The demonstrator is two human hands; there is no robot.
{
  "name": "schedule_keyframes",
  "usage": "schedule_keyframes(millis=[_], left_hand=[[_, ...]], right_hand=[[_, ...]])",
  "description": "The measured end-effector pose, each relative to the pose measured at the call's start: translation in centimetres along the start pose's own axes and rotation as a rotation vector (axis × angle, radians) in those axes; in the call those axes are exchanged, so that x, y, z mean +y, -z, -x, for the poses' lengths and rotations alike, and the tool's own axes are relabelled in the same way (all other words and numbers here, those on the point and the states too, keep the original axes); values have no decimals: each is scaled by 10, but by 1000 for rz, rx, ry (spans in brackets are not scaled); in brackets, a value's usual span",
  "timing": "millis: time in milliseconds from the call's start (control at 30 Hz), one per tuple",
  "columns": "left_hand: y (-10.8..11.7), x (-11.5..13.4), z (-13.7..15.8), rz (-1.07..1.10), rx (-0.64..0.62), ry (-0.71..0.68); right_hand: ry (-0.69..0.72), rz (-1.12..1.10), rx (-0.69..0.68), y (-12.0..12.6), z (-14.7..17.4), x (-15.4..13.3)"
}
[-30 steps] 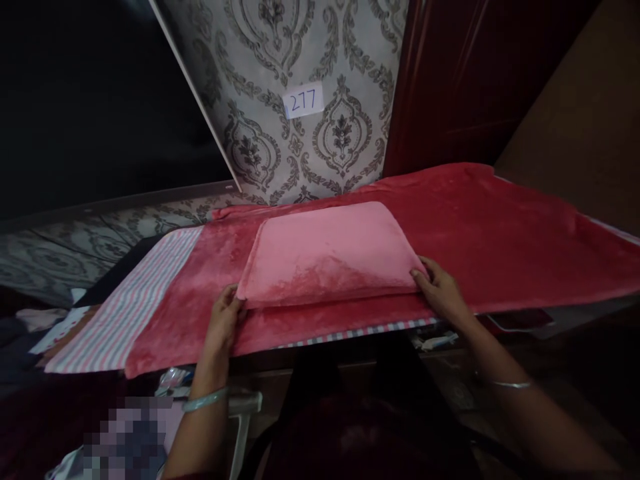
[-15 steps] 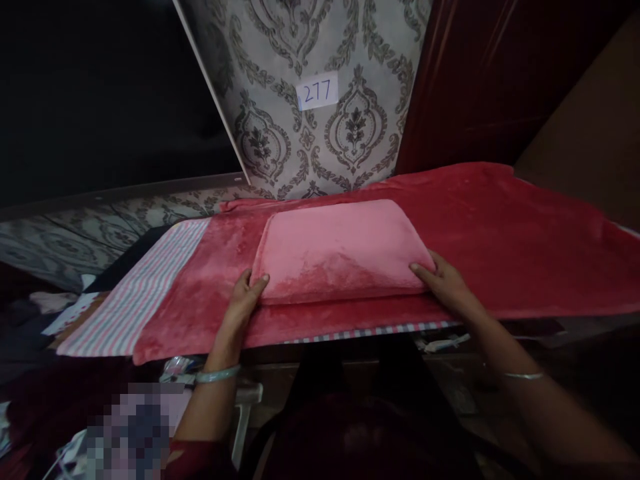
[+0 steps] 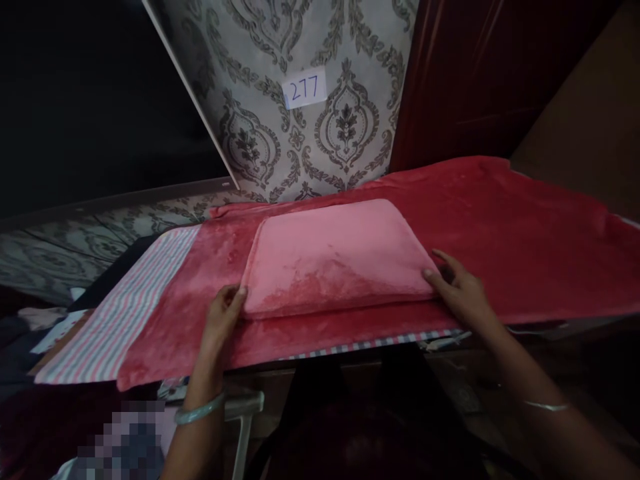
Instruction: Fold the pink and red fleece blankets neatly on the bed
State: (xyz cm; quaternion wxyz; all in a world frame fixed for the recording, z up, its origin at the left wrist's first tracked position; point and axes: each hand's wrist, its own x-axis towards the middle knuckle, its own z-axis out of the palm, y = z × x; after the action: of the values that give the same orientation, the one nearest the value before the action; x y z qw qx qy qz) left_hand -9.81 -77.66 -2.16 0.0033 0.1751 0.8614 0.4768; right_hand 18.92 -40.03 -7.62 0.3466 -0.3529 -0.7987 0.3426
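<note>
A folded pink plush blanket [image 3: 330,247] lies as a thick rectangular pad, its nap brushed darker along the front. My left hand [image 3: 223,317] holds its near left corner, thumb against the edge and fingers curled beside it. At the near right corner, my right hand [image 3: 460,290] has its thumb on top and its fingers around the side, the forefinger a little raised. Beneath the pad spreads a larger red plush blanket [image 3: 525,247], whose striped underside shows along the front edge.
A striped cloth [image 3: 125,300] reaches past the red blanket on the left. Behind are a dark screen [image 3: 100,100], patterned wallpaper with a paper marked 277 [image 3: 305,87], and a dark red panel [image 3: 465,73]. A pale metal-looking bar [image 3: 243,403] stands below my left wrist.
The hands have moved slightly apart, toward the pad's outer edges, and my left thumb has slid off its top to the side. The view has shifted a little.
</note>
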Motion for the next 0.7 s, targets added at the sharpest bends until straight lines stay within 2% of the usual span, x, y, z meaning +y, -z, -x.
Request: schedule_keyframes(millis=[67, 133, 200, 267, 333, 433, 567, 700], left_hand=[[-3, 12, -2, -183, 166, -179], [-19, 37, 0, -297, 193, -397], [-47, 65, 6, -366, 62, -577], [-78, 86, 14, -482, -74, -666], [-105, 92, 21, -595, -165, -666], [-127, 82, 28, -709, -215, -609], [-130, 67, 30, -741, -199, -618], [-130, 64, 30, -722, -167, -631]], right_hand=[[120, 91, 84, 4, -2, -18], [298, 152, 88, -1, -6, -47], [466, 209, -23, -16, -8, -78], [588, 308, -171, -39, -6, -101], [628, 435, -288, -63, 1, -111], [602, 565, -340, -86, 15, -101], [598, 583, -284, -90, 26, -82], [589, 566, -309, -84, 18, -90]])
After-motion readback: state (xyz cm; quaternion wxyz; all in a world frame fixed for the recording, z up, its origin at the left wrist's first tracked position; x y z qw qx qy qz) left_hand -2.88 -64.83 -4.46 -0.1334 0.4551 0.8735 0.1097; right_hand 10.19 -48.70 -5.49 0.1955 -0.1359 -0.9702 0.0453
